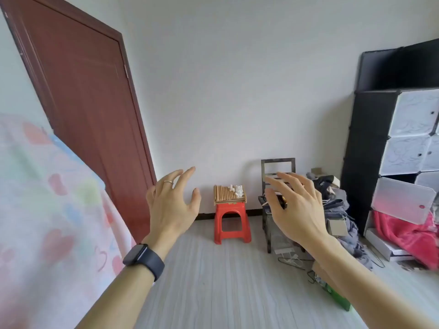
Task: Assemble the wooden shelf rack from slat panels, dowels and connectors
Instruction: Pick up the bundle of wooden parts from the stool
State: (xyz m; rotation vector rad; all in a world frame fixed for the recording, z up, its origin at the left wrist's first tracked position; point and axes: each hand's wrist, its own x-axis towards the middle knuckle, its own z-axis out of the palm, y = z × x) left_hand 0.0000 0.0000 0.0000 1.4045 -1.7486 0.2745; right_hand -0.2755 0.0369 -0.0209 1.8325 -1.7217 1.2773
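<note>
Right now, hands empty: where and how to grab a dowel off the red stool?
Likely the leftmost of the dowels, pinched at its near end, coming from front-left. They lie flat side by side on the red stool, ends toward you, and the white connectors are heaped on the right of the row, leaving the left edge bare.

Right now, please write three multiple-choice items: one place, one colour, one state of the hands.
1. Where do the round wooden dowels lie? A on the red plastic stool; B in a metal bucket; C on a glass table.
2. What colour are the small plastic connectors? A black; B white; C green.
3. How are the left hand and the right hand? A both open, empty; B both fists; C both gripping dowels.
Key: 1 A, they lie on its top; 2 B, the heap is white; 3 A, both spread, nothing held.
</note>
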